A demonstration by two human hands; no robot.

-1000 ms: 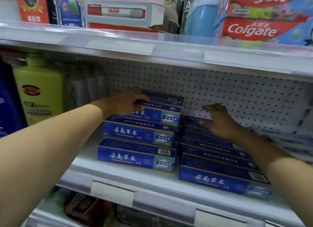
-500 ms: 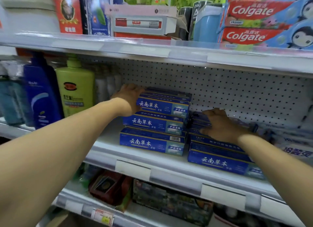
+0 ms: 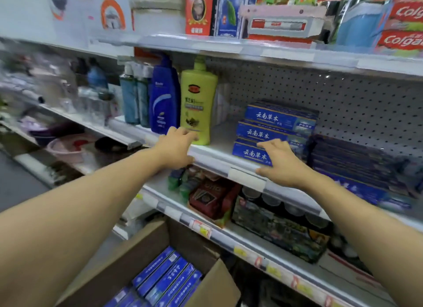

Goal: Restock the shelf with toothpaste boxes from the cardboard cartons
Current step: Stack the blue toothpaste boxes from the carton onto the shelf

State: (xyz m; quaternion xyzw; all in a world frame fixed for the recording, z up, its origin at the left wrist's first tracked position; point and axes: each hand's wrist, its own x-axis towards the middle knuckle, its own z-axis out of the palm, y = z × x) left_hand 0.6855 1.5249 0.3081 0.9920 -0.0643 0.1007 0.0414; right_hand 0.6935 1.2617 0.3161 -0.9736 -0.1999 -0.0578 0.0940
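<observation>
Both hands are empty with fingers loosely spread. From my feed, the left hand [image 3: 177, 146] hovers at the front edge of the shelf [image 3: 219, 156], just before the green bottle [image 3: 198, 107]; whether it touches the bottle I can't quite tell. The right hand [image 3: 280, 163] lies over the shelf lip, fingertips at the lowest box of the three-high toothpaste stack [image 3: 274, 130]. Right of that sits a second, blurred pile of blue boxes [image 3: 357, 167]. Below my left arm, the open cardboard carton [image 3: 142, 249] holds more toothpaste boxes [image 3: 167, 277].
</observation>
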